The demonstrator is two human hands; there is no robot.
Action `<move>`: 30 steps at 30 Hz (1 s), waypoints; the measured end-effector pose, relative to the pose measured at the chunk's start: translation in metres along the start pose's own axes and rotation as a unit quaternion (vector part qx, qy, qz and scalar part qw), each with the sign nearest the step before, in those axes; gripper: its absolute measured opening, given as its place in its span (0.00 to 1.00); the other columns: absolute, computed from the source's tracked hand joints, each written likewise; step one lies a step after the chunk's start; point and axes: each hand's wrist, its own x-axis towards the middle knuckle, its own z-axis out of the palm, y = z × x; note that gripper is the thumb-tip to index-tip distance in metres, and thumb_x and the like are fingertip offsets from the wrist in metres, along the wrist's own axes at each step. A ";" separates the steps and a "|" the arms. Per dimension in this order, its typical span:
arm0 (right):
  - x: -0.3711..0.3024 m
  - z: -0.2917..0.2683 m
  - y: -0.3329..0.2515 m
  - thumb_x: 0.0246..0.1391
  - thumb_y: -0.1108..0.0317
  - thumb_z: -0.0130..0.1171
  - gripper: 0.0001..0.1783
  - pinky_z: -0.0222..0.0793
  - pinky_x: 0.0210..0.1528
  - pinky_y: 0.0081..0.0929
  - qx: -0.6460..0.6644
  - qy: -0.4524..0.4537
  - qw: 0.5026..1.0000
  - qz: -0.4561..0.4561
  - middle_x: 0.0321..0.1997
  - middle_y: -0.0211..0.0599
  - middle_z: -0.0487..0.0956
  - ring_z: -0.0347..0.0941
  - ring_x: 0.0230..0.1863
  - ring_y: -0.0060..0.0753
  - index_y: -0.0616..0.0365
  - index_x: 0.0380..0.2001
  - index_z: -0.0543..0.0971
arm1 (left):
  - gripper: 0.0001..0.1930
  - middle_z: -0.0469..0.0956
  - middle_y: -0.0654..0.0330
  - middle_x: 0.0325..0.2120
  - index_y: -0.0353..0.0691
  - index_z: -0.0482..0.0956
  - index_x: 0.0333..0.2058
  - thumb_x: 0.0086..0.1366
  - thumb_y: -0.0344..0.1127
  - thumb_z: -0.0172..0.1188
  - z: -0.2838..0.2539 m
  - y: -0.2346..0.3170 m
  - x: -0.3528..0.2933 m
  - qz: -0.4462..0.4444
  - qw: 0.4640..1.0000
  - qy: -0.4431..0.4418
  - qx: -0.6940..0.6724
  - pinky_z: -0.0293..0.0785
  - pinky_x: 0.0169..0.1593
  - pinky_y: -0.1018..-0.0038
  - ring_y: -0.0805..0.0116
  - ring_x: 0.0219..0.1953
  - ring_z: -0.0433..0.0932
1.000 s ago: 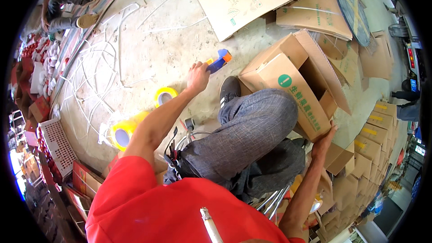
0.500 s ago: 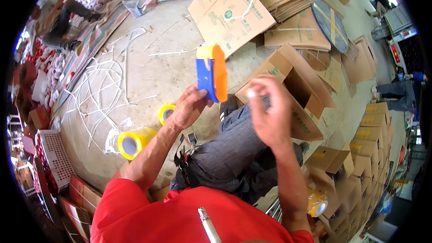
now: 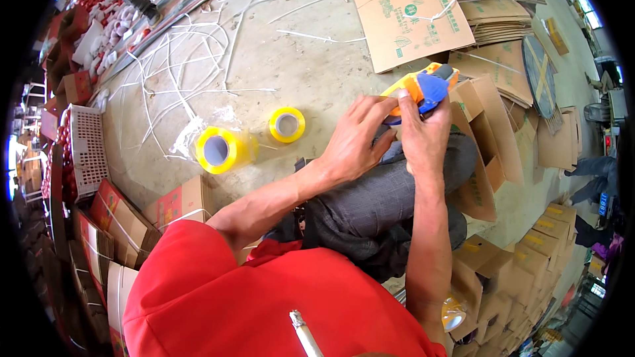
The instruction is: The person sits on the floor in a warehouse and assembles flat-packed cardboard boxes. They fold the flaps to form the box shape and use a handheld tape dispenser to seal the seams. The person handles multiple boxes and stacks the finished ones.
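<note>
An orange and blue tape dispenser [image 3: 433, 87] is held above my bent knee, to the right of the middle. My right hand [image 3: 426, 135] grips it from the near side, thumb laid along it. My left hand [image 3: 357, 135] is closed at its left end, the fingers bent against it and partly hiding it. On the floor to the left of my hands lie a roll of yellow-edged tape [image 3: 297, 119] and a larger tape roll [image 3: 216, 150] with crumpled clear film [image 3: 225, 115] beside it.
An open carton [image 3: 493, 138] stands right of my knee. Flattened cardboard [image 3: 410, 16] lies ahead, with stacks behind. White strapping [image 3: 172, 72] tangles on the floor at left, near a white crate [image 3: 89, 148]. Stacked cartons [image 3: 529, 258] line the lower right.
The dispenser has moved right and tipped over from upright. My right hand, empty before, now grips it too, and my left hand has shifted right with it. The view has turned left.
</note>
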 end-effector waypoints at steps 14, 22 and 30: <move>-0.001 -0.003 -0.001 0.68 0.62 0.63 0.21 0.74 0.56 0.29 0.093 0.040 0.994 0.043 0.48 0.39 0.82 0.79 0.48 0.26 0.65 0.56 0.75 | 0.25 0.74 0.47 0.48 0.34 0.74 0.50 0.56 0.37 0.70 -0.024 -0.271 -0.212 -0.370 0.851 0.036 0.372 0.67 0.61 0.53 0.46 0.57 0.71; 0.002 0.007 -0.004 0.66 0.67 0.64 0.26 0.76 0.51 0.25 0.137 0.008 0.989 0.049 0.50 0.38 0.78 0.77 0.47 0.25 0.68 0.60 0.68 | 0.22 0.80 0.52 0.49 0.40 0.80 0.47 0.57 0.47 0.67 0.001 -0.307 -0.208 -0.361 0.810 -0.153 0.437 0.65 0.60 0.51 0.50 0.58 0.72; 0.012 0.010 -0.004 0.69 0.60 0.63 0.23 0.75 0.55 0.27 0.192 -0.035 0.978 0.076 0.52 0.37 0.79 0.77 0.51 0.24 0.65 0.57 0.73 | 0.19 0.82 0.51 0.47 0.41 0.81 0.46 0.60 0.44 0.65 0.000 -0.324 -0.197 -0.432 0.810 -0.136 0.373 0.64 0.59 0.50 0.50 0.55 0.76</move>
